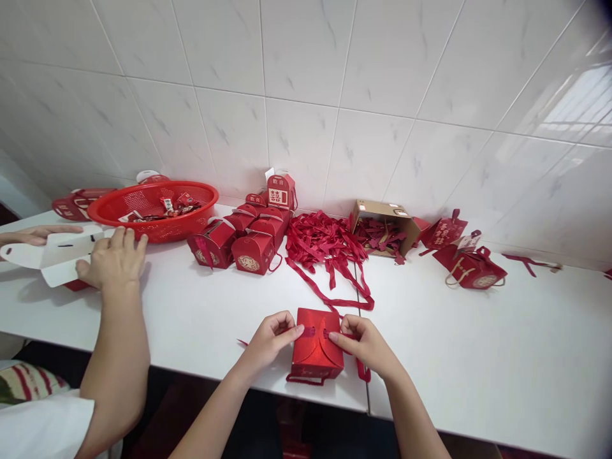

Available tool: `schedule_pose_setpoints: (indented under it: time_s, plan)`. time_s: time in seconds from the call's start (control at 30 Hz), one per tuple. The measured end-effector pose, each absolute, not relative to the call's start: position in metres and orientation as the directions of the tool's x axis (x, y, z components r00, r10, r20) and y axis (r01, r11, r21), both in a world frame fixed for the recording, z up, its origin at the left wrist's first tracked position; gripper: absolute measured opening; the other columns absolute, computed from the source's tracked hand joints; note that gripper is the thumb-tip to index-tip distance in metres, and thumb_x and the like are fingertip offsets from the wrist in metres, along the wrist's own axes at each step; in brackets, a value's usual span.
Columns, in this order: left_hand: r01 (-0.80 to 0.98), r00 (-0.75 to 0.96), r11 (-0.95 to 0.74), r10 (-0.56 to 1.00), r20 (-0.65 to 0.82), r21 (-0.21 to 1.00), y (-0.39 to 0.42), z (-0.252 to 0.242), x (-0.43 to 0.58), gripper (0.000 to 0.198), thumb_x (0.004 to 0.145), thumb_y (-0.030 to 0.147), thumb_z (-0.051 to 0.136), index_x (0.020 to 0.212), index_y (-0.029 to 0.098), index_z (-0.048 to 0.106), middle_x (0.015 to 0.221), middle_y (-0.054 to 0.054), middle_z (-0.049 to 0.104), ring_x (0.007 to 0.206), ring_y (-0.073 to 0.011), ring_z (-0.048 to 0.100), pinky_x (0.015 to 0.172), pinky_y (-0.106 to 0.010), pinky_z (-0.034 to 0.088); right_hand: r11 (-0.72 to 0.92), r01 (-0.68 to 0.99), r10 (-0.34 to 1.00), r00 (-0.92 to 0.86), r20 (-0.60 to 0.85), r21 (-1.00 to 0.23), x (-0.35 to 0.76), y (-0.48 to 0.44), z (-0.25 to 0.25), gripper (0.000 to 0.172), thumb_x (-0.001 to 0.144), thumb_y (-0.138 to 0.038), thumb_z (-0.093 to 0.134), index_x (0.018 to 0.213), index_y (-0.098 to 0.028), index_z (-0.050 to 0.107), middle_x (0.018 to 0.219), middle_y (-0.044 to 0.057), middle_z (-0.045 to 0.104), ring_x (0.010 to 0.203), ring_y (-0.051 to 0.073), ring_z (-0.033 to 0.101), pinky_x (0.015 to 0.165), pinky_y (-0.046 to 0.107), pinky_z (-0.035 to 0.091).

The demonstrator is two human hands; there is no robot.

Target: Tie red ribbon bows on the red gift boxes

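A small red gift box [317, 357] stands near the front edge of the white table, its curved top flaps folded over each other. Dark red ribbon [310, 332] runs through slots in the flaps. At the box's left side, my left hand [273, 341] is closed in a pinch on one end of the ribbon, whose tip sticks out to the left. My right hand [366, 341] pinches the ribbon on the other side, and a loose length hangs by the table edge. A red cord handle [306, 381] lies along the front of the box.
A heap of red ribbons [322, 239] and a cardboard box [406, 226] of red tags lie ahead. Finished-looking red boxes [253, 254] stand left of them. Beside a red basket [155, 204], a co-worker's hands [115, 258] handle an unfolded box. Another tied box [480, 269] sits right.
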State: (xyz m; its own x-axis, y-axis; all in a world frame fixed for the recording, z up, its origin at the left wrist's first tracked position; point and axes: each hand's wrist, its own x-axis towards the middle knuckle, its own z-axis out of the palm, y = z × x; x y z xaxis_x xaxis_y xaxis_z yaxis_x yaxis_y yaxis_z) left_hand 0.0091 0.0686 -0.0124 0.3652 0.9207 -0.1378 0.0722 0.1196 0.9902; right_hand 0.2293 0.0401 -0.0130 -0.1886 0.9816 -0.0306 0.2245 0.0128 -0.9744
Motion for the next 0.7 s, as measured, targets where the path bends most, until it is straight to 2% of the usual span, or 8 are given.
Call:
schedule_pose_setpoints:
  time_s: [0.13,0.23,0.33,0.47,0.7]
  plan:
    - [0.081,0.330,0.069,0.940,-0.092,0.994,0.065,-0.005,0.012,0.039,0.074,0.045,0.065,0.061,0.018,0.041,0.062,0.005,0.038,0.058,-0.0099,0.034,0.055,-0.022,0.030,0.014,0.260,0.977,-0.208,-0.042,-0.966,0.231,0.040,-0.006,0.037,0.081,-0.046,0.062,0.063,-0.019,0.046,0.057,-0.007,0.031,0.054,0.009,0.027,0.051,0.024,0.023]
    - [0.115,0.314,0.080,0.943,-0.113,0.990,0.064,0.002,0.012,0.038,0.074,0.045,0.064,0.061,0.019,0.041,0.058,0.007,0.035,0.053,-0.0088,0.029,0.051,-0.022,0.025,-0.036,0.245,0.960,-0.260,-0.102,-0.969,0.234,0.041,0.000,0.039,0.082,-0.052,0.058,0.064,-0.018,0.049,0.056,-0.006,0.036,0.052,0.009,0.029,0.049,0.024,0.023]
    - [0.111,0.328,0.116,0.933,-0.147,0.987,0.065,0.004,0.010,0.038,0.074,0.045,0.065,0.062,0.020,0.039,0.054,0.008,0.031,0.048,-0.0073,0.022,0.047,-0.022,0.019,-0.062,0.180,0.956,-0.272,-0.110,-0.982,0.237,0.042,0.003,0.042,0.081,-0.054,0.059,0.062,-0.019,0.044,0.054,-0.007,0.035,0.051,0.008,0.029,0.048,0.023,0.023]
    - [0.097,0.341,0.139,0.926,-0.164,0.986,0.067,0.001,0.008,0.039,0.074,0.045,0.066,0.062,0.020,0.038,0.054,0.008,0.031,0.047,-0.0067,0.022,0.046,-0.022,0.018,-0.078,0.108,0.960,-0.259,-0.104,-0.991,0.239,0.042,0.000,0.044,0.081,-0.053,0.060,0.059,-0.019,0.042,0.053,-0.007,0.035,0.050,0.008,0.029,0.050,0.024,0.024]
    - [0.116,0.363,0.129,0.917,-0.163,0.985,0.067,-0.001,0.008,0.040,0.075,0.046,0.065,0.062,0.019,0.037,0.056,0.008,0.031,0.050,-0.0072,0.023,0.047,-0.022,0.019,-0.088,0.195,0.975,-0.186,-0.125,-0.977,0.243,0.039,-0.005,0.047,0.080,-0.057,0.058,0.056,-0.017,0.053,0.049,-0.006,0.032,0.049,0.008,0.026,0.048,0.024,0.022]
